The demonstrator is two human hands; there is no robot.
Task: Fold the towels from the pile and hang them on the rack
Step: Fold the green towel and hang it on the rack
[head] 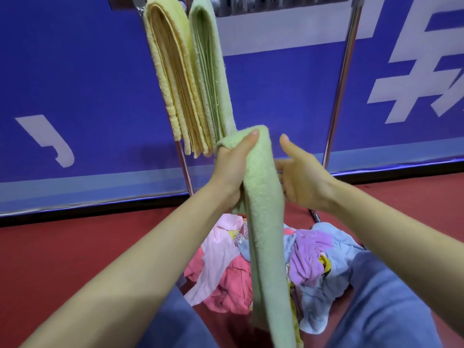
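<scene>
Gripping a folded green towel [263, 222] at mid-frame with the left hand [231, 169], thumb laid over the top fold, fingers curled round the far side. Hanging from that grip as a long narrow strip toward 6 o'clock, in front of the pile [233, 280] of pink, purple and blue towels on the red floor [62, 247]. Reaching in from 3 o'clock with the right hand [303, 179], spread wide, thumb raised clear of the cloth, fingertips at the strip's right edge and partly hidden behind it. Draped over the rack [346, 71] at 11 to 12 o'clock: a yellow towel [170, 71] and, touching its 3 o'clock side, a second green towel [211, 66]. Behind, a blue banner [75, 84].
</scene>
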